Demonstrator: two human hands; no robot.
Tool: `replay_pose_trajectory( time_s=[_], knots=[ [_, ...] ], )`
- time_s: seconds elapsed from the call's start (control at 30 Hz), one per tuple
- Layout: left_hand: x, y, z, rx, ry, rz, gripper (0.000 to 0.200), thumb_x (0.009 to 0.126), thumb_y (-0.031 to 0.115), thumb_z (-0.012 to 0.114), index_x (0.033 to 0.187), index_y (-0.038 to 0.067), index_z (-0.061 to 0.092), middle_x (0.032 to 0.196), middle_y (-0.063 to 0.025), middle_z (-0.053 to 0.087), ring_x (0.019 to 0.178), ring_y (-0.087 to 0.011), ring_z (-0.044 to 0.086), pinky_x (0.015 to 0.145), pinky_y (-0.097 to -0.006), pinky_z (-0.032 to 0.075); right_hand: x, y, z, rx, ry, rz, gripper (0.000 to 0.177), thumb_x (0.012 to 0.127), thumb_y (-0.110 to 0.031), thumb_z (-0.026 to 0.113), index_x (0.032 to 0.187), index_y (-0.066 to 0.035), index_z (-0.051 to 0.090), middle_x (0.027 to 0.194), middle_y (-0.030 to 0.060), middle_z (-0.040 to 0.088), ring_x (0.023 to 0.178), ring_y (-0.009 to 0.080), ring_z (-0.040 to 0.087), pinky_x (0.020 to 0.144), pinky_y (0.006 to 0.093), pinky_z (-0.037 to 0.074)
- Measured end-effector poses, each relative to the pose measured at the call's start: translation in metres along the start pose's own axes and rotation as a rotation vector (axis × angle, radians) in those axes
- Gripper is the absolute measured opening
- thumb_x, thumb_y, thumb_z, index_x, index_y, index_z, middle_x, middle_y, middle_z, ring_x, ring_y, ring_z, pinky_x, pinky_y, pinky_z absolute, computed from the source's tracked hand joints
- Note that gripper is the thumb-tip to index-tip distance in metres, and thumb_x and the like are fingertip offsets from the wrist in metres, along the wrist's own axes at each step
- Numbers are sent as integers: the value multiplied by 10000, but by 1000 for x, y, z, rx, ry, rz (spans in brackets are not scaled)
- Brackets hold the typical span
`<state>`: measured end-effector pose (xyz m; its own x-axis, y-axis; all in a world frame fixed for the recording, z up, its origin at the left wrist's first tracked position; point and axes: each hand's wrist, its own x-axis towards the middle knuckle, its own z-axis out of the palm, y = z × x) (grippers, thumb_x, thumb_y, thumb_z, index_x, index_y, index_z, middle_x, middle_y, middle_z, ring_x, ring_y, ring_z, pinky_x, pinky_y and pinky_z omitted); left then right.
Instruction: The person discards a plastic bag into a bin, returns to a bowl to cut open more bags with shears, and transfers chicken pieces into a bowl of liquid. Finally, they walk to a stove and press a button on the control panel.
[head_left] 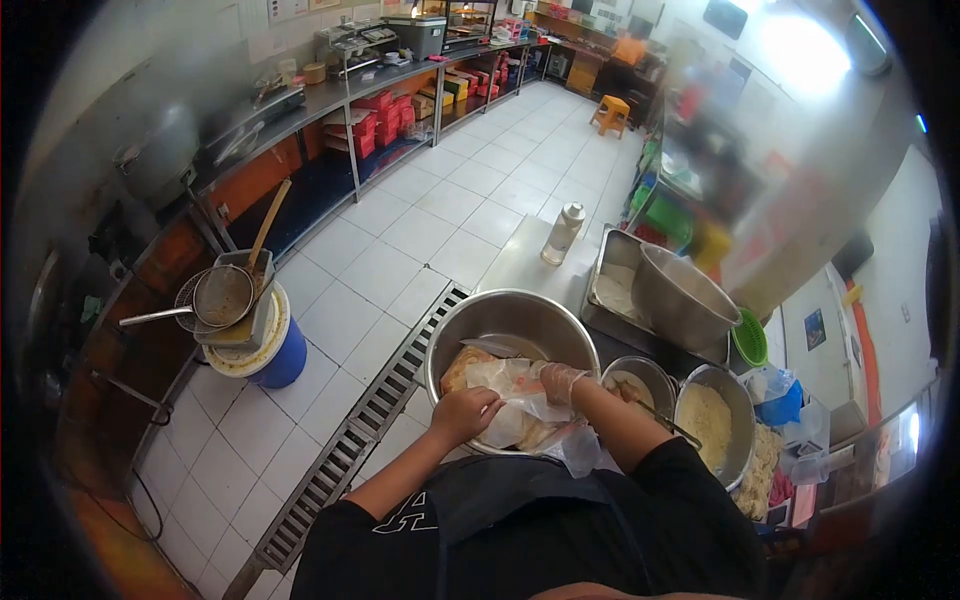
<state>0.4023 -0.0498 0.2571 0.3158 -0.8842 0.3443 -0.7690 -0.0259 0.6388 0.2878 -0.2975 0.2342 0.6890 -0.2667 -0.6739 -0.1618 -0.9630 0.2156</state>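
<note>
A large metal bowl (440,335) stands right in front of me. Inside it lie a clear plastic bag (515,385) and bagged, orange-brown food (462,368), too indistinct to name. My left hand (468,414) is bare, its fingers pinched together on the near left edge of the plastic bag. Over the bowl's right side, my right hand (560,382) wears a thin clear plastic glove. Its fingers are curled down at the bag's right part and partly hidden by the crumpled plastic. Loose clear plastic (578,448) hangs over the bowl's near right rim.
To the right stand a bowl of pale flour-like powder (712,420), a smaller metal pot (640,375) and a tilted metal bowl (690,290) on a tray. A bottle (563,235) stands beyond. Left, strainers (222,296) top a blue bucket (280,350); a floor drain (360,440) runs between.
</note>
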Motion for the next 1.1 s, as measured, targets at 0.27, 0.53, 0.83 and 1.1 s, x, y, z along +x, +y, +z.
replay_pose_trajectory(
  time_s=[0.27, 0.53, 0.83, 1.1],
  knots=[
    [1, -5, 5, -43, 48, -27, 222, 939, 271, 631, 900, 69, 717, 870, -107, 718, 809, -307, 697, 709, -415, 551, -41, 35, 22, 571, 518, -195, 327, 849, -168, 625, 1133, -19, 691, 890, 164, 736, 820, 291, 721, 685, 391, 566],
    [3, -1, 3, -19, 43, -28, 219, 913, 253, 648, 960, 51, 717, 917, -116, 721, 828, -309, 697, 730, -408, 552, -153, 52, -24, 2199, 544, -139, 286, 860, 52, 584, 1129, -31, 535, 1022, 122, 701, 819, 148, 688, 694, 245, 580],
    [5, 1, 5, 53, 38, 4, 226, 924, 265, 641, 977, 56, 709, 944, -114, 721, 867, -311, 693, 761, -411, 546, -146, 72, 36, 1436, 821, -134, 91, 865, -81, 560, 943, -75, 606, 773, 12, 613, 614, 75, 551, 541, 223, 456],
    [4, 0, 6, 35, 25, -27, 228, 916, 268, 653, 993, 60, 704, 961, -112, 719, 878, -316, 690, 769, -409, 544, -201, 75, 15, 1329, 754, 74, 235, 805, -152, 693, 1013, -44, 680, 963, 81, 682, 893, 206, 659, 797, 328, 537]
  ],
)
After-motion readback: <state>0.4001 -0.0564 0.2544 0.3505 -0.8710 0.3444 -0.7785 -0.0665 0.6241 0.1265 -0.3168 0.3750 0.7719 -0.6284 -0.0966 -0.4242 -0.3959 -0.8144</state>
